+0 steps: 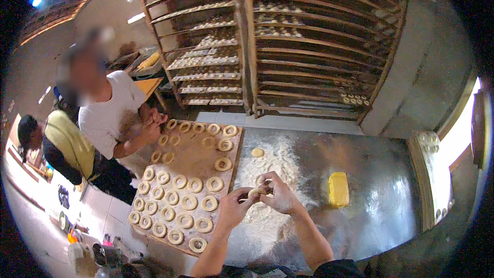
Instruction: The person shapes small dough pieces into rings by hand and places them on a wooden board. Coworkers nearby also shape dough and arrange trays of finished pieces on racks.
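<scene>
My left hand [235, 207] and my right hand [280, 194] meet over the floured part of the metal table. Between their fingers they hold a piece of pale dough [253, 192], which looks curved like a ring; its far part is hidden by my fingers. Loose flour [280, 162] spreads under and beyond my hands. A small round dough piece [258, 152] lies on the table past them. To the left, a wooden board [193, 160] carries many dough rings [189, 202] in rows. On the right sits a yellow block [338, 189], perhaps butter or margarine.
Across the board's far left side stands a person in a white shirt [110, 116], hands over its corner. Another person in a yellow top [69, 139] bends behind. A tall wooden rack [246, 46] with trays of dough pieces rises beyond the metal table [378, 175]. Boards lean at the right.
</scene>
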